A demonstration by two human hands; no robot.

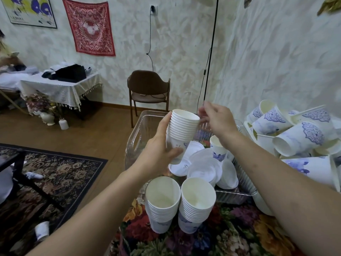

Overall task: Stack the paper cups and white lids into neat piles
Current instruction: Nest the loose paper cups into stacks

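A nested stack of paper cups (181,126) is gripped by the left hand (162,145), fingers curled round its lower part, and is held tilted in the air above a clear plastic bin (137,133). The right hand (216,119) is raised just right of the stack's rim; it is motion-blurred, its fingers appear loosely bent with nothing seen between them, and contact with the rim cannot be told.

Directly below the left hand, loose white lids (203,167) lie overlapping in the bin, with one upright cup (217,146) under the right wrist. Nearer than the hands, two upright cup stacks (181,202) stand side by side on a floral tablecloth (230,235). Right of the right hand, unsorted blue-patterned cups (299,132) are heaped on their sides.

Beyond the hands, a brown chair (148,91) stands against a pale textured wall (184,43), with cables hanging beside it. Far left of the left hand are noted a cloth-covered table (60,87), a red wall hanging (89,26), a poster (29,11), wood flooring and a patterned rug (60,169). One cup (42,230) lies on the floor below the left forearm.
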